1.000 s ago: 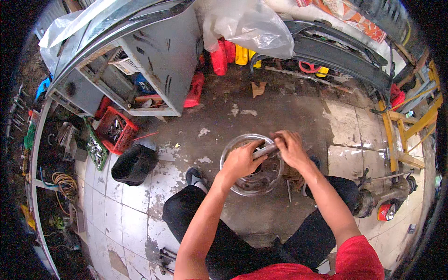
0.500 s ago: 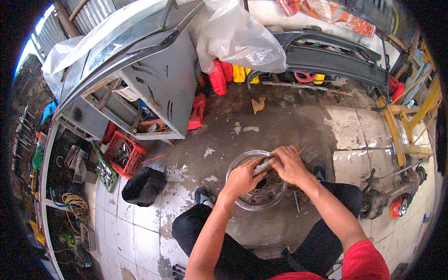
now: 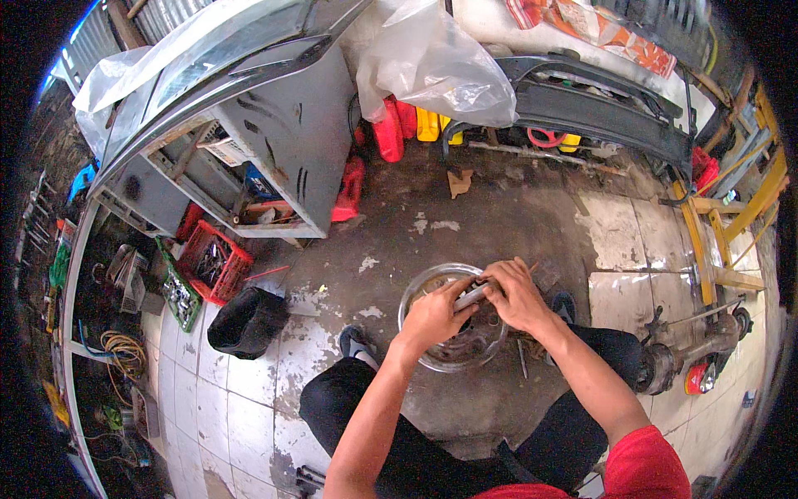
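Note:
A silvery metal wheel rim (image 3: 445, 359) lies flat on the floor between my feet. Above its upper part, my left hand (image 3: 434, 318) and my right hand (image 3: 517, 293) are closed on a small grey tube-like piece (image 3: 472, 296). The left fingers wrap round its near end and the right fingers grip its far end. What exactly this piece is cannot be made out, since the fingers cover much of it. A thin reddish stick shows just beyond the right fingertips. On the floor to the right of the rim lies a slim metal rod (image 3: 523, 359).
Left of me stand a black bucket-like container (image 3: 248, 324), a red crate (image 3: 218, 262) of tools and a green tool case (image 3: 179, 293). A grey cabinet (image 3: 278, 141) rises behind them. At right are an axle-like part (image 3: 694, 348) and a yellow wooden frame (image 3: 698, 241).
The whole view has shifted slightly. Both hands keep their hold on the grey piece above the rim, with little visible movement.

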Tool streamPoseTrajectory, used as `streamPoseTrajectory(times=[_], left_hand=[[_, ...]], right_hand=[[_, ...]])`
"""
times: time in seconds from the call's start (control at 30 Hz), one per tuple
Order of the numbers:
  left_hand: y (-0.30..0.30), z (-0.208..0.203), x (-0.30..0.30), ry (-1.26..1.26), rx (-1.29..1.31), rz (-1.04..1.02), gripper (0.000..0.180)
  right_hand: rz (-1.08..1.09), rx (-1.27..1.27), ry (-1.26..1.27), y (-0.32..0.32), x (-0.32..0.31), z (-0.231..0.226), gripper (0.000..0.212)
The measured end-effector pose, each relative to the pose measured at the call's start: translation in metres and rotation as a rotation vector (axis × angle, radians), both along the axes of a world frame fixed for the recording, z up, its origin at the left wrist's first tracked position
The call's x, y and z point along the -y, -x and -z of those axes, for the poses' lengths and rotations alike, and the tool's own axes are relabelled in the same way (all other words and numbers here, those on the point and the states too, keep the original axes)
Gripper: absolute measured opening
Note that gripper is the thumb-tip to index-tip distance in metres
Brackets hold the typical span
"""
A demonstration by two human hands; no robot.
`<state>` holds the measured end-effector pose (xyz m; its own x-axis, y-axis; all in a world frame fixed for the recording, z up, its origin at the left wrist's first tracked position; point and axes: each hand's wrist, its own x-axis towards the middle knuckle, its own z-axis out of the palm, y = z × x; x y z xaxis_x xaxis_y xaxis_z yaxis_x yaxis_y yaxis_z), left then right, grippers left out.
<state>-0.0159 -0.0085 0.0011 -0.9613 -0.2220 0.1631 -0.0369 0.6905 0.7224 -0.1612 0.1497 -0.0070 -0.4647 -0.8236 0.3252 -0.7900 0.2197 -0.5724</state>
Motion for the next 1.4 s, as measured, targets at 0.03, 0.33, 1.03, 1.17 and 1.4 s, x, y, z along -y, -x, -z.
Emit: streamPoseTrajectory(times=[0.03, 0.33, 1.03, 1.17, 1.4], left_hand=[[-0.002, -0.001, 0.0, 0.01, 0.008, -0.007, 0.052], [-0.003, -0.002, -0.003, 0.045, 0.006, -0.024, 0.052], [-0.034, 0.02, 0.021, -0.139, 0.0, -0.077, 0.054], [-0.025, -0.002, 0.015, -0.026, 0.027, -0.062, 0.05], [-0.003, -0.006, 0.004, 0.12, 0.007, -0.018, 0.041]], right_hand=[[0.011, 0.043, -0.041, 0.004, -0.001, 0.0, 0.033], [-0.014, -0.08, 0.05, -0.007, -0.001, -0.001, 0.06], [0.146, 0.09, 0.02, 0.008, 0.006, 0.01, 0.036], [0.047, -0.009, 0.018, -0.003, 0.007, 0.0, 0.041], [0.041, -0.018, -0.043, -0.007, 0.005, -0.003, 0.043]])
